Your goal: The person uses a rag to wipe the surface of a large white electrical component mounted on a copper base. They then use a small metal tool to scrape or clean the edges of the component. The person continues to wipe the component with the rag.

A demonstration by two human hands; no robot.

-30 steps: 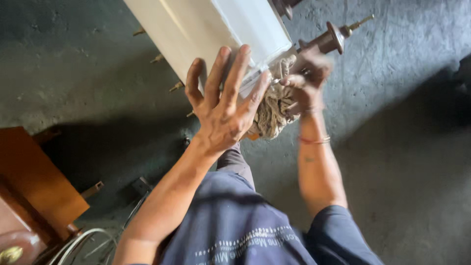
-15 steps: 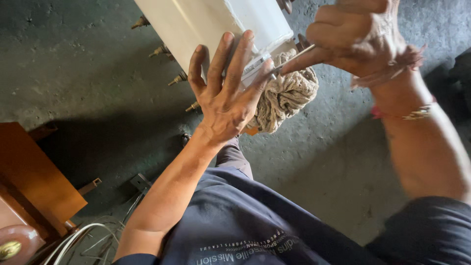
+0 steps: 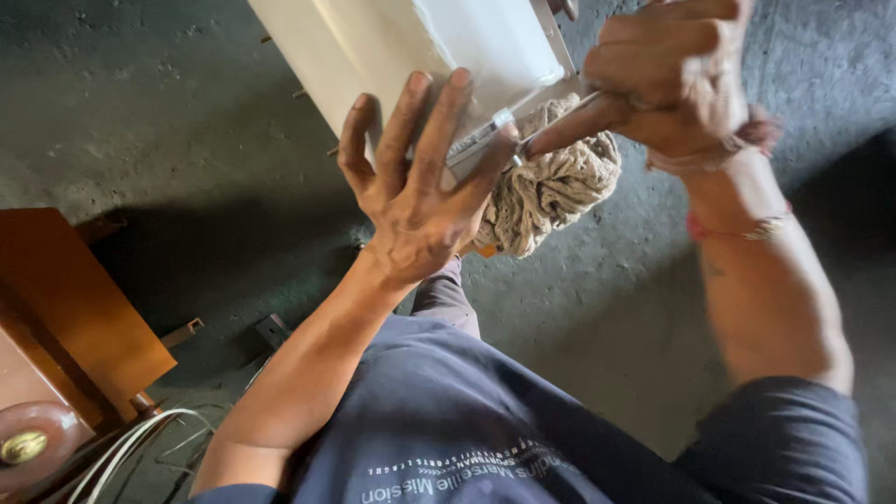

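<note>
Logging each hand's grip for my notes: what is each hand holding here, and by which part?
The left hand presses flat on the white panel at its near edge. The right hand is closed; what it grips cannot be told.

The white box [image 3: 411,47] looks like smooth painted metal with a soft shine. At 5 o'clock from it, the tan bundle [image 3: 551,182] is rough, stringy cloth thread. The floor [image 3: 140,121] is dull, grainy grey concrete. At 8 o'clock, the brown block [image 3: 65,299] looks smooth and a bit shiny. The shirt [image 3: 448,420] is soft matt cloth.
</note>
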